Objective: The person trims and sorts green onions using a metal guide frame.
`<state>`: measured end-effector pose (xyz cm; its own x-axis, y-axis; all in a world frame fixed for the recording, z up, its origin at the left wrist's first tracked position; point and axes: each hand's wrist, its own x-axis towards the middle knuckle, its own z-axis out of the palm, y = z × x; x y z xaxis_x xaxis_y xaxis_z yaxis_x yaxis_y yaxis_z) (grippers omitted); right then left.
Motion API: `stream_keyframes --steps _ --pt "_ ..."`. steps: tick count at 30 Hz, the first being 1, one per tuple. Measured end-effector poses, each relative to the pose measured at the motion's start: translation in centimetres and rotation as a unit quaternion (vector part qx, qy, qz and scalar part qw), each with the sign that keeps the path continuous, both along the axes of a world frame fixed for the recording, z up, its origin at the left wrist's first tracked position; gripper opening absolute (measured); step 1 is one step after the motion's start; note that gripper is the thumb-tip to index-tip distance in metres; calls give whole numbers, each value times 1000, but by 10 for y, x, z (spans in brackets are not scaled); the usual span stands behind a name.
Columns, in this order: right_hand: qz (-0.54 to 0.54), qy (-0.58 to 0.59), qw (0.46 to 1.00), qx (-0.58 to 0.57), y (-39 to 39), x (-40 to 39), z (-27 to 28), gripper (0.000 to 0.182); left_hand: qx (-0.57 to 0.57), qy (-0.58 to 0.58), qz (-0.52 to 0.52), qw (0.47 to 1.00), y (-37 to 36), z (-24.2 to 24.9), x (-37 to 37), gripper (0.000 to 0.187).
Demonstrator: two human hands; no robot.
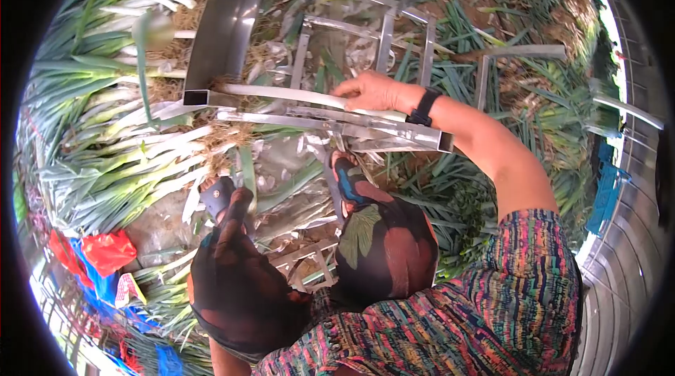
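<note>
A white leek stalk (281, 94) with roots at its left end lies along the metal frame (316, 119) in front of my knees. My right hand (371, 90), with a black band on the wrist, has its fingers curled round the stalk near the frame's middle. An upright metal plate (235, 24) stands at the frame's left end. My left hand is out of sight; only part of the left arm shows at the bottom edge.
Leeks (119, 144) are piled on the left, with more green leaves (534, 130) on the right. Red bags (105, 253) lie at the lower left, and a blue crate (603, 189) is at the right edge. Metal bars (524, 51) extend beyond the frame.
</note>
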<state>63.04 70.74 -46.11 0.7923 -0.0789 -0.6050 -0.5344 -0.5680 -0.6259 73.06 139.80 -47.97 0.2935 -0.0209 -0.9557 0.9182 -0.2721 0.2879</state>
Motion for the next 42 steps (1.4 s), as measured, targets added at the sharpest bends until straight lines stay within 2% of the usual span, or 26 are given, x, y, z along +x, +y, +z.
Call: stream_keyframes --steps 6,9,13,14,16,18,20,22,24,26,27,29,30,31,32,34,35,36,38,39,40,42 --pt "6 15 1000 4 0 4 -6 44 -8 -1 12 1000 -8 -3 -10 19" --pt "37 3 999 -39 2 9 -7 43 -15 -8 26 1000 -10 -6 -17 20" --pt "25 61 998 -12 5 19 12 43 -41 -16 35 998 -17 -16 -19 21" --pt "52 28 998 -27 -4 12 -12 43 -49 -20 40 998 -15 -17 -21 21" --pt "109 69 991 -29 -7 17 -18 42 -63 -34 52 996 -11 -18 -22 21" --pt "118 64 991 6 12 32 16 42 -69 -57 71 993 -6 -17 -25 21" --pt "117 101 988 -3 12 38 14 39 -46 -78 75 993 3 -18 -28 22" --pt "192 102 975 -50 12 48 13 31 24 -91 58 994 17 -23 -31 22" --pt "210 127 967 -74 11 55 11 26 110 -91 24 989 31 -38 -37 21" --pt "239 132 955 -119 15 64 17 20 134 -140 92 977 52 -62 -41 20" --pt "226 142 957 -115 15 66 18 19 144 -162 74 973 65 -68 -35 17" --pt "168 170 967 -87 21 68 23 18 134 -187 118 966 82 -87 -16 21" --pt "123 225 962 -95 27 71 34 22 132 -199 133 962 83 -89 -2 22" --pt "140 192 966 -103 20 63 28 28 138 -208 163 955 87 -98 12 24" --pt "156 157 969 -111 7 53 21 36 126 -207 187 952 88 -104 29 31" --pt "149 195 954 -173 9 59 36 51 185 -234 209 932 88 -127 59 42" --pt "118 210 956 -169 11 64 44 58 206 -211 212 932 90 -137 72 51" --pt "94 199 960 -175 14 67 48 57 270 -195 204 921 88 -149 85 59" --pt "44 179 964 -189 16 71 57 56 340 -127 180 914 59 -125 120 70" --pt "67 164 963 -204 17 73 63 53 328 -174 249 894 65 -152 118 80" --pt "63 159 964 -204 18 72 69 53 333 -152 289 885 62 -156 126 97" --pt "57 142 967 -205 18 73 80 51 422 -88 278 858 45 -148 142 111"
